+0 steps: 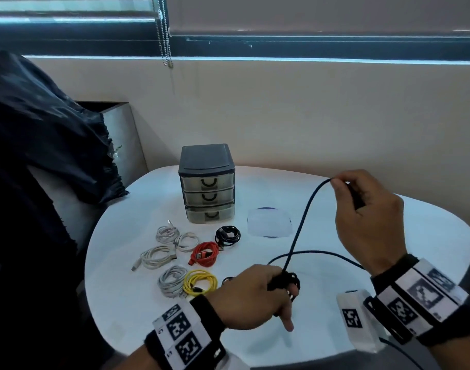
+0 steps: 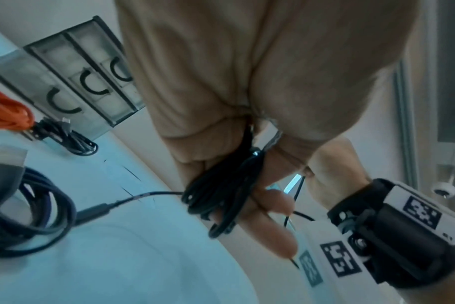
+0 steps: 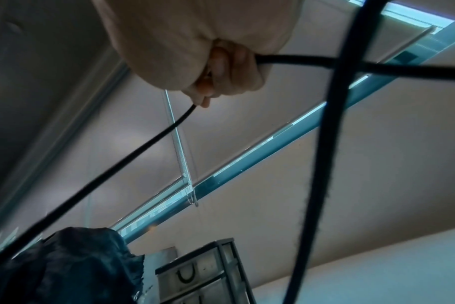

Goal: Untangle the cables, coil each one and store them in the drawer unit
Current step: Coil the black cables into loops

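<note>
Two hands share one thin black cable (image 1: pixel 300 225): left hand (image 1: pixel 251 295) fingers clutch its coil, while right hand (image 1: pixel 367 209) pinches the free length up and to the right.

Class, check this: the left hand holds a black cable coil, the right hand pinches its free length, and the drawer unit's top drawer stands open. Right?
Not quite. In the head view the drawer unit has all three drawers closed. The left hand does hold the black cable coil; the right hand pinches its free length.

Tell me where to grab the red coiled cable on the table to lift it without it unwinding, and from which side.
Judging by its pose, pinch the red coiled cable across the whole bundle of loops at its near-left end, where the plug lies alongside the strands. Come from above: it lies flat on the table, with a white coil and black coil touching or nearly touching its far sides. Gripping every strand plus the plug should keep it coiled.
</note>
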The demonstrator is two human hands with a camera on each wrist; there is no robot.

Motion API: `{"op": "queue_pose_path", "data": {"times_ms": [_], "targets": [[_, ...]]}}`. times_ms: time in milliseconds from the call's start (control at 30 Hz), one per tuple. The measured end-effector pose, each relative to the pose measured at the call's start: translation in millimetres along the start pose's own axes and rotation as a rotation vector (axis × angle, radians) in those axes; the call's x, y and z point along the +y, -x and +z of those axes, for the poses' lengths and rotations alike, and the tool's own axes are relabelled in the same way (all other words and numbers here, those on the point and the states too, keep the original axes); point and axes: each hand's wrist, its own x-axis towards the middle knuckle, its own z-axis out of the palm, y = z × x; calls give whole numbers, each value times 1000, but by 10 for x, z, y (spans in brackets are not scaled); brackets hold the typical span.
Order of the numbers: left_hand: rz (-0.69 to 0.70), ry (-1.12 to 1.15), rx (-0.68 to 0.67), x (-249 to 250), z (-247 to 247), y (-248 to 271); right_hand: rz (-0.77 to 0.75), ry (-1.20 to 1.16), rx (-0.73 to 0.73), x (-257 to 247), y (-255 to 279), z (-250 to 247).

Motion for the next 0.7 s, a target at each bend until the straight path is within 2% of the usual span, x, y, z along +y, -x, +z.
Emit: {"op": "queue_pose_path", "data": {"times_ms": [67,100,200,267,367,467,567,700], "targets": [[80,132,4,8,-28,20,95,59,-15,130,-83,-6],[119,234,11,37,-63,44,154,131,-70,226,-109,-20],[211,597,133,166,-217,126,277,374,-470,460,47,-12],[234,768,261,221,-319,129,262,432,-707,515,332,45],[263,968,383,191,-427,99,144,388,-887,387,723,79],[266,1114,460,71,-461,82,31,338,-989,105,961,42],[268,1168,494,5,-393,53,-11,302,-1051,-138,1037,24],[277,979,588,14,-288,-51,-12,238,-1027,-293,961,-68]]}}
